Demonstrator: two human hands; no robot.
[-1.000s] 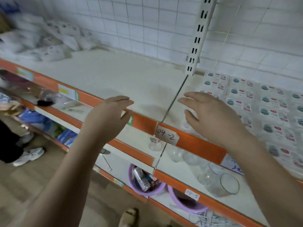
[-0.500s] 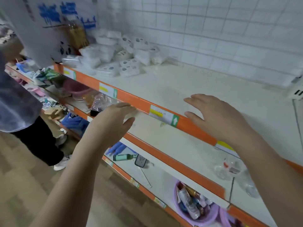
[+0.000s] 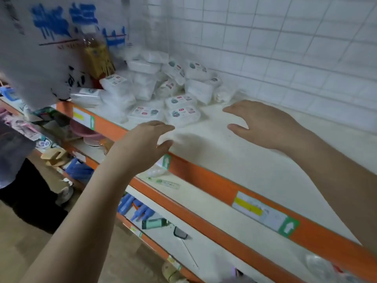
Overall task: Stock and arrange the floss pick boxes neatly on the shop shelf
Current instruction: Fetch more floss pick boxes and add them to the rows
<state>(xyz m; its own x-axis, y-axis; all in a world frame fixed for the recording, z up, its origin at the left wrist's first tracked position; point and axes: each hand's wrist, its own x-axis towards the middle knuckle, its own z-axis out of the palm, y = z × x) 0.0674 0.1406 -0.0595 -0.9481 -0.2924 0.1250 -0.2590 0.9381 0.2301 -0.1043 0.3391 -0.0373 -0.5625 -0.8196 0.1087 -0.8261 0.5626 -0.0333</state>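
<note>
On the top shelf: the shelf (image 3: 234,160) carries a loose heap of floss pick boxes (image 3: 163,92) at its far left end, against the tiled wall.
Left hand: the left hand (image 3: 142,144) is over the orange front edge, fingers loosely bent, holding nothing.
Right hand: the right hand (image 3: 263,123) hovers above the bare shelf, fingers spread, holding nothing.
Progress: I judge the heap is not yet arranged; no neat rows show, so most work is left.
Hard to see: box labels are blurred; a hanging plastic bag (image 3: 38,48) hides the left end.
</note>
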